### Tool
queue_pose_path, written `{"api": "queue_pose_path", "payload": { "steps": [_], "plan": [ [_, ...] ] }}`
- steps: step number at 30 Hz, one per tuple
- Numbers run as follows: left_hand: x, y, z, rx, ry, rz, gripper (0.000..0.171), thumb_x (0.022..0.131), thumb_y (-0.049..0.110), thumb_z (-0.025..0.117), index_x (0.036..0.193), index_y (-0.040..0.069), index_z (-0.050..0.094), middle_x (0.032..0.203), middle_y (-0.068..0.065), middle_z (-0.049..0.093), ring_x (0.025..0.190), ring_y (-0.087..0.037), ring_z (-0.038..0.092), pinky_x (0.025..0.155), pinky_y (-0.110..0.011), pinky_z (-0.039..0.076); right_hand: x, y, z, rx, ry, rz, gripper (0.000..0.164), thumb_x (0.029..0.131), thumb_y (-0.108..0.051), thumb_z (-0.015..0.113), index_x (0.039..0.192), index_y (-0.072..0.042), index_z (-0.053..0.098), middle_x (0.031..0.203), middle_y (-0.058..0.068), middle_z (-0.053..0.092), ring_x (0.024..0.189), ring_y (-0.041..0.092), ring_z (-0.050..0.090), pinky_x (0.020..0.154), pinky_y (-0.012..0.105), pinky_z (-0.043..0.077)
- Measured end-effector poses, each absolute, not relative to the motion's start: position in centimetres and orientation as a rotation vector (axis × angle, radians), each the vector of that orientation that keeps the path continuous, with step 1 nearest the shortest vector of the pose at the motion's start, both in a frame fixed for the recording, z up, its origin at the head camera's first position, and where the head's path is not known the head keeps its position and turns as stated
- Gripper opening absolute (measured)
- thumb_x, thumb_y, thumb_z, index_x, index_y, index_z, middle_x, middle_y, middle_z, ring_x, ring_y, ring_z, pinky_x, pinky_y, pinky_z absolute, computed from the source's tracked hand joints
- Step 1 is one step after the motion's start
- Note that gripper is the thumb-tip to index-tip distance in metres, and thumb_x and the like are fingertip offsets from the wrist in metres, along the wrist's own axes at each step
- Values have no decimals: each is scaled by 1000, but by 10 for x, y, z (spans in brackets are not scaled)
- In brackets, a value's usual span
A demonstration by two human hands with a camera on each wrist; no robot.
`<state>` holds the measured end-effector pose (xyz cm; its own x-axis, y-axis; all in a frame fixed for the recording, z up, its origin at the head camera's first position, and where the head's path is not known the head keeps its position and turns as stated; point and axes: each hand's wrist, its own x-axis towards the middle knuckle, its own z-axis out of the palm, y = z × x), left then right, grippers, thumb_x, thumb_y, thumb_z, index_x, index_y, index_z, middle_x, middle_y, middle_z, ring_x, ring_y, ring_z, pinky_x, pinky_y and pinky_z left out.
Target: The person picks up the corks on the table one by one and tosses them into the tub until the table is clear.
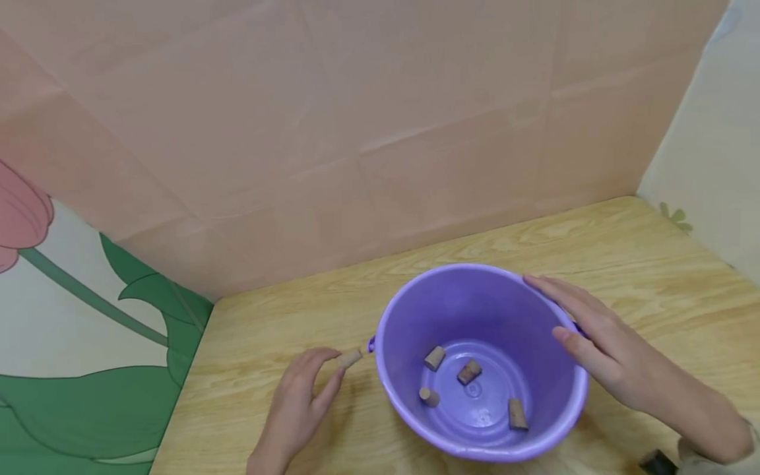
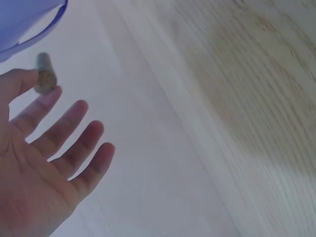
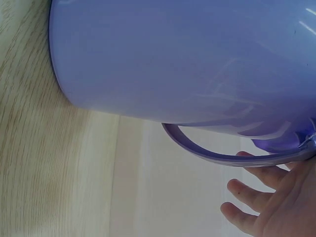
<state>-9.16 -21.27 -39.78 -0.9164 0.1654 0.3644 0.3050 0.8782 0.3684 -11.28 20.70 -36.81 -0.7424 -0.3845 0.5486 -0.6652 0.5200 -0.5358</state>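
My left hand (image 1: 299, 396) pinches a cork (image 1: 349, 358) between thumb and index finger, just left of the purple bucket (image 1: 410, 432). In the left wrist view, the other fingers (image 2: 74, 150) spread loosely away from this cork (image 2: 46, 74). Several more corks lie scattered on the bucket's floor, among them one cork (image 1: 517, 414) at the right and another cork (image 1: 435, 357) at the left. My right hand (image 1: 611, 353) rests on the bucket's right rim, fingers fairly straight. From the right wrist, the bucket's handle (image 3: 217, 157) is seen passing in front of its fingers.
The bucket stands on a wood-grain table (image 1: 285, 316). A pinkish sheet (image 1: 356, 132) rises behind it, and a wall with a painted flower and leaves (image 1: 89, 409) is at the left. A small black object (image 1: 658, 462) sits by the right sleeve.
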Motion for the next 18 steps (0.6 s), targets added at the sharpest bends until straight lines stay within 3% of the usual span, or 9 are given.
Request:
{"api": "queue_pose_path", "payload": {
  "steps": [10,18],
  "plan": [
    [-95,-210,-389,-419,-2504,-620,24,86,14,76,109,10,69,111,-5,71,108,-21,65,88,-44,58,-114,207,-368,859,-2420,1092,66,90,6,54,152,-10,38,151,0,44,141,-4,31,113,6,19],
    [-93,-198,-368,-473,-2407,-724,25,88,12,72,112,8,68,116,-5,70,113,-20,62,94,-42,54,-113,206,-367,840,-2433,1113,65,91,4,52,152,-12,38,151,-1,44,140,-4,31,112,6,19]
  ]
}}
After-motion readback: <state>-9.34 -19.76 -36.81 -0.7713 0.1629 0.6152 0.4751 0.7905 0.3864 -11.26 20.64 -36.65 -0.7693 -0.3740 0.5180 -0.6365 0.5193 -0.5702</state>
